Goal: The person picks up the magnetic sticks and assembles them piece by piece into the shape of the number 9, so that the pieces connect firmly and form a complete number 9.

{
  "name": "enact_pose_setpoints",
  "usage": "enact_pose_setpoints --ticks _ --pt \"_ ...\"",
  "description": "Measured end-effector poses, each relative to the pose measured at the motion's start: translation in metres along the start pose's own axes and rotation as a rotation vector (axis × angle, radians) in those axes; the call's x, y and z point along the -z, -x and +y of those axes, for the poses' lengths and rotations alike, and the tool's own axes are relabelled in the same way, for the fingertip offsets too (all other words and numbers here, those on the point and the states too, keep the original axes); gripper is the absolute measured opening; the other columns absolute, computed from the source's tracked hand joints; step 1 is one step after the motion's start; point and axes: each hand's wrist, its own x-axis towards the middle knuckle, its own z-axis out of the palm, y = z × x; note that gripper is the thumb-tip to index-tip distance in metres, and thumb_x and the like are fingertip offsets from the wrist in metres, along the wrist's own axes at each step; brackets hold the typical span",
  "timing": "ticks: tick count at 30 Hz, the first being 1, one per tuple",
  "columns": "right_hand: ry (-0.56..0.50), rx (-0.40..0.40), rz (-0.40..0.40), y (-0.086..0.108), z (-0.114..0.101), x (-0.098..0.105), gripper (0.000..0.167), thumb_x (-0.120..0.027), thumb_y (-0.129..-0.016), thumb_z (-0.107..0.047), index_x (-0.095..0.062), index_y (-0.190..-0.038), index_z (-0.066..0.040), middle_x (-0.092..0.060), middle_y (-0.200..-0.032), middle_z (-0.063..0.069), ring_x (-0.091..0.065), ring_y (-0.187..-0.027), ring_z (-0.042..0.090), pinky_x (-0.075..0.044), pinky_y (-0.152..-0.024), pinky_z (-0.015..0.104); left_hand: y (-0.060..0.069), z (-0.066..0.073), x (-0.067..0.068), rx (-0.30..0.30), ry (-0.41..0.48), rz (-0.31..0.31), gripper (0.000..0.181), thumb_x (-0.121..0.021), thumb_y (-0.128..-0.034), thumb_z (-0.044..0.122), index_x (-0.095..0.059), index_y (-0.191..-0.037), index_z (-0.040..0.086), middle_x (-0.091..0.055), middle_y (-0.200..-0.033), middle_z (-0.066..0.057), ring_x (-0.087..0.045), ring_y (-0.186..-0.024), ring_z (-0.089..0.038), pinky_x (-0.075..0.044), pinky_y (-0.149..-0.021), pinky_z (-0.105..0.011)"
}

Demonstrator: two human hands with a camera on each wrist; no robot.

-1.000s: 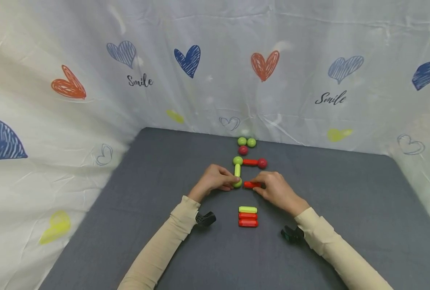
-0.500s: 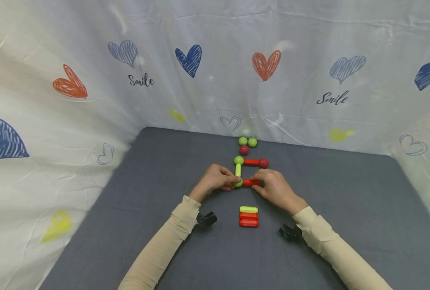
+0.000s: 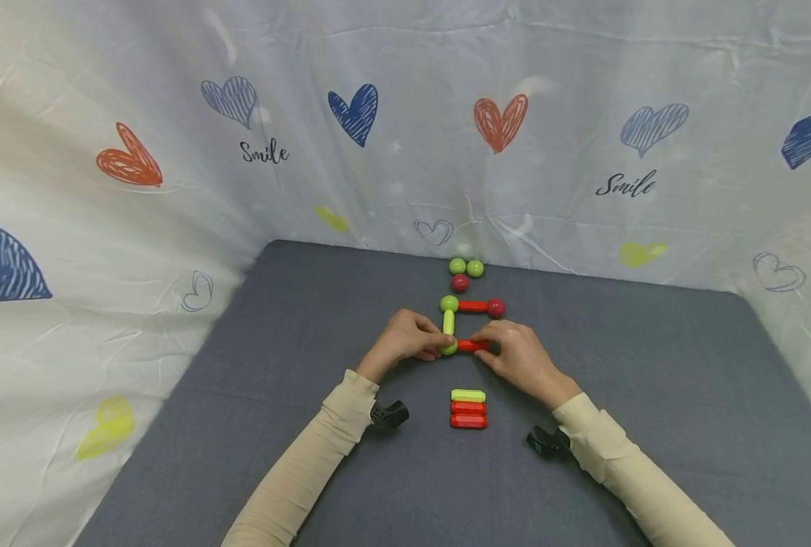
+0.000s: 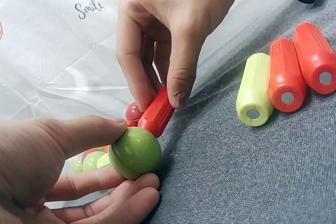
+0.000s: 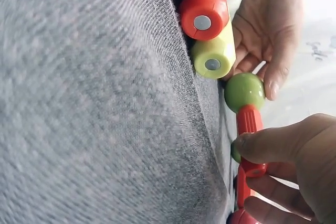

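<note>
Head view looked forward and down from above, farthest back — it took in both sleeves (image 3: 302, 456), much of the tabletop (image 3: 350, 486) and the printed cloth (image 3: 419, 61). Left wrist view sat close in at the left hand (image 3: 405, 336) and faced across to the right hand (image 3: 520, 355). Right wrist view, also near, faced back toward the left hand; it lay rolled, tabletop at its left. Both wrist views shared the green ball (image 4: 137, 152), red rod (image 4: 157, 115) and three-rod row (image 4: 286, 74) — from opposite sides.
</note>
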Motion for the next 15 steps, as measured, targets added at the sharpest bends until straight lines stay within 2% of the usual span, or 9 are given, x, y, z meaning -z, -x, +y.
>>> enact_pose_setpoints --ticks 6,8,10,13,15 --pt "-0.009 0.009 0.026 -0.002 0.002 0.000 0.026 -0.088 -0.075 -0.003 -0.078 -0.098 -0.009 -0.072 -0.093 0.000 -0.067 -0.085 0.017 -0.055 -0.075 0.040 0.000 0.005 0.004 -0.026 -0.065 0.008 0.019 -0.085 -0.0824 0.024 -0.079 -0.081 0.006 -0.073 -0.075 -0.009 -0.072 -0.066 -0.022 -0.059 -0.060 -0.033" --pt "-0.010 0.006 0.031 -0.001 0.003 0.000 0.026 -0.088 -0.075 -0.003 -0.078 -0.098 -0.009 -0.073 -0.093 0.001 -0.067 -0.085 0.018 -0.055 -0.075 0.040 0.001 0.008 0.006 -0.094 -0.180 0.061 0.021 -0.083 -0.0849 0.029 -0.078 -0.079 0.010 -0.071 -0.071 -0.005 -0.069 -0.063 -0.019 -0.057 -0.058 -0.031" --pt "-0.012 0.000 0.033 0.001 0.003 0.000 0.025 -0.088 -0.075 -0.004 -0.078 -0.097 -0.009 -0.073 -0.093 0.001 -0.067 -0.086 0.018 -0.055 -0.075 0.040 0.001 0.014 0.008 -0.178 -0.318 0.146 0.021 -0.080 -0.0868 0.033 -0.077 -0.078 0.014 -0.069 -0.070 0.001 -0.065 -0.061 -0.015 -0.054 -0.057 -0.030" --pt "-0.013 -0.006 0.036 0.004 0.004 0.000 0.024 -0.088 -0.076 -0.005 -0.078 -0.098 -0.010 -0.073 -0.094 0.001 -0.067 -0.087 0.018 -0.055 -0.076 0.040 -0.001 0.025 0.007 -0.335 -0.580 0.272 0.015 -0.078 -0.0884 0.031 -0.076 -0.083 0.017 -0.066 -0.074 0.006 -0.060 -0.064 -0.010 -0.049 -0.058 -0.029" --pt "-0.015 -0.002 0.044 0.006 0.005 -0.002 0.024 -0.087 -0.076 -0.005 -0.078 -0.098 -0.010 -0.072 -0.095 0.000 -0.067 -0.087 0.018 -0.055 -0.077 0.040 -0.008 0.033 0.005 -0.433 -0.710 0.273 0.011 -0.077 -0.0888 0.027 -0.077 -0.090 0.017 -0.067 -0.082 0.005 -0.061 -0.070 -0.009 -0.050 -0.062 -0.029"
